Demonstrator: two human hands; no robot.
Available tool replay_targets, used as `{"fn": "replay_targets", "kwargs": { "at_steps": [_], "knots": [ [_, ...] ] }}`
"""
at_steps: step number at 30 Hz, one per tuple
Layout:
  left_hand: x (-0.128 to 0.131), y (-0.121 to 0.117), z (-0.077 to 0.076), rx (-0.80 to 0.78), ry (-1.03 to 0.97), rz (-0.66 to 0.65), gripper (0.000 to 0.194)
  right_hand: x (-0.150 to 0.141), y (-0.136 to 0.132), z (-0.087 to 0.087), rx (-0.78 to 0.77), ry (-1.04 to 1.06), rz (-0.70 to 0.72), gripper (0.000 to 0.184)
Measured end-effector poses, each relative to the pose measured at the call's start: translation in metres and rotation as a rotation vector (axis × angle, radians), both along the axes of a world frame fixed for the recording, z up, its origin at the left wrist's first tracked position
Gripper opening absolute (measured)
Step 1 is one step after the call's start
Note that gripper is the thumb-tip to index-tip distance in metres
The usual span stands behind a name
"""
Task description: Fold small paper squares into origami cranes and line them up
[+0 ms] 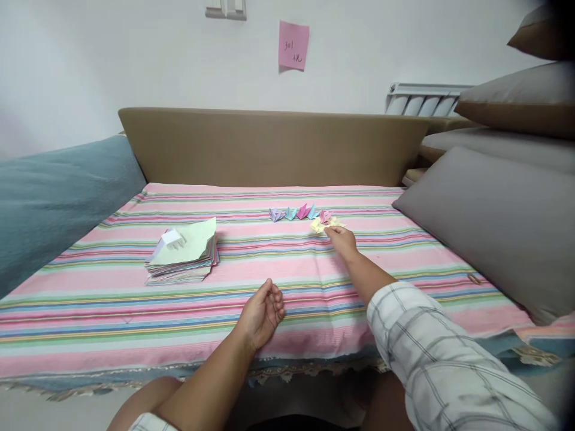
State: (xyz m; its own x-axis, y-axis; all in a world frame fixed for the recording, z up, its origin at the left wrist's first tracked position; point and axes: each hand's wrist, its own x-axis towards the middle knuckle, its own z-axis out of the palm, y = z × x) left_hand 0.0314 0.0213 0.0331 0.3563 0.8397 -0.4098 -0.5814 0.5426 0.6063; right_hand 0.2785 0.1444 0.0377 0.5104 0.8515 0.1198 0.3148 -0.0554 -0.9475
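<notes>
My right hand (342, 240) reaches out over the striped cloth, thumb and fingers pinched on a pale yellow folded paper figure (318, 225). It looks like a paper crane, partly covered by my fingertips. This figure sits at the right end of a row, close to a pink folded paper figure (325, 216). Farther left in the row are a magenta one (304, 211), a teal one (290, 214) and a lilac one (275, 215). My left hand (264, 314) rests near the cloth's front edge, palm up, fingers loosely curled with nothing in them.
A stack of coloured paper sheets (184, 263) lies on the left, with a small white block-like object (173, 238) on top. Grey cushions (494, 227) crowd the right side, and a brown backrest (274, 146) stands behind. A small brownish loop (474, 279) lies near the cushions.
</notes>
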Motion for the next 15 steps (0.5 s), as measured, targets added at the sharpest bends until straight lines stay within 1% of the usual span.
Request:
{"fn": "replay_targets", "kwargs": {
  "at_steps": [3, 7, 10, 15],
  "knots": [
    [0.0, 0.0, -0.003, 0.016, 0.04, -0.008, 0.023, 0.001, 0.02, -0.011, -0.032, -0.069, -0.02, 0.028],
    [0.001, -0.001, -0.006, 0.045, 0.091, -0.028, 0.024, -0.002, 0.034, -0.023, -0.054, -0.17, -0.03, 0.026],
    [0.002, -0.002, -0.005, 0.042, 0.112, -0.03, 0.025, -0.004, 0.038, -0.026, -0.071, -0.232, -0.056, 0.026],
    [0.002, -0.002, -0.003, 0.034, 0.12, -0.045, 0.027, -0.012, 0.041, -0.025, -0.093, -0.29, -0.122, 0.029]
  ]
}}
